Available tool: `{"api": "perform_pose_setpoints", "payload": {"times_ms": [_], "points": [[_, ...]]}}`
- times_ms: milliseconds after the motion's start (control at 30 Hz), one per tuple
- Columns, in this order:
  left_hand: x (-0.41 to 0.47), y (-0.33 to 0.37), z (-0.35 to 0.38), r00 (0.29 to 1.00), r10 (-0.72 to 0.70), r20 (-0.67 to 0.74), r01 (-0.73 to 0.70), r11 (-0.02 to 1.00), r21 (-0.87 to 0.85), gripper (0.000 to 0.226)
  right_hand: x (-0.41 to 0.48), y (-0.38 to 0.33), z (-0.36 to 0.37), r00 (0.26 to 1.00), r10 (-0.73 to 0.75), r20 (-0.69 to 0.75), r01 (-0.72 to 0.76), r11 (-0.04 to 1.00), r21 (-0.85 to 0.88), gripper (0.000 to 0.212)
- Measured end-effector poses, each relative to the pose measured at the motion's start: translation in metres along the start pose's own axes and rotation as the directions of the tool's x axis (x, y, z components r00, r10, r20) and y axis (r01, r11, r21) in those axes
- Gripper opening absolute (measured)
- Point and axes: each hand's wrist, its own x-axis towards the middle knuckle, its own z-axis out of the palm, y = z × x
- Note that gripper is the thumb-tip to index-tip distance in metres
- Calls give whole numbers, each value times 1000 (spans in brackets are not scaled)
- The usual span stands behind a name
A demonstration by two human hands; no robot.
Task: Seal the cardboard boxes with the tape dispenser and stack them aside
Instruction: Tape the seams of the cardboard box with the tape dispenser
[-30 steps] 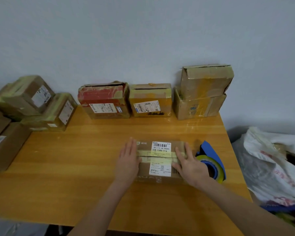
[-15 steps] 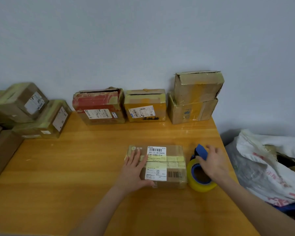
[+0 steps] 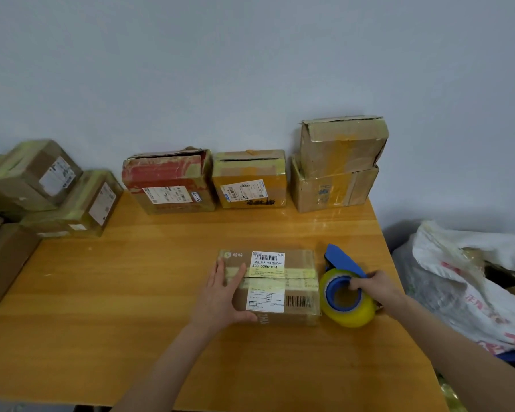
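Note:
A small cardboard box (image 3: 283,282) with white shipping labels and yellowish tape across its top lies on the wooden table (image 3: 131,292). My left hand (image 3: 223,295) rests flat on the box's left end, fingers straight. Right beside the box stands the blue tape dispenser (image 3: 344,292) with its roll of yellow tape. My right hand (image 3: 375,285) grips the dispenser, fingers curled into the blue core.
Along the wall stand a red-taped box (image 3: 168,181), a yellow-taped box (image 3: 250,179) and a stack of two boxes (image 3: 338,165). More taped boxes (image 3: 57,191) pile up at the left. A white plastic bag (image 3: 470,281) lies off the table's right edge.
My right hand left the box top, reached right and took hold of the tape dispenser, which now sits tilted by the box. My left hand stays on the box.

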Motion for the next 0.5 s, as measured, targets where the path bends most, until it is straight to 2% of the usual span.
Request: {"api": "perform_pose_setpoints", "payload": {"times_ms": [33, 100, 267, 367, 433, 500], "points": [[0, 0, -1, 1000, -2, 2, 2, 1000, -14, 121, -3, -5, -2, 998, 27, 48, -30, 998, 61, 18], [0, 0, -2, 1000, 3, 0, -3, 1000, -28, 121, -10, -18, -12, 995, 18, 102, -30, 993, 115, 26], [3, 12, -2, 1000, 9, 7, -8, 995, -98, 119, -35, -79, -45, 963, -238, 131, 210, 958, 193, 59], [7, 30, -1, 999, 41, -14, -43, 992, -119, 118, -56, -119, -30, 903, -364, 227, 356, 931, 79, 79], [7, 32, -2, 997, 68, -22, -71, 983, -168, 116, -67, -134, -4, 853, -420, 311, 460, 885, -66, 79], [4, 23, -7, 996, 84, -31, -89, 950, -300, 109, -72, -138, 24, 809, -439, 392, 524, 840, -141, 76]]}}
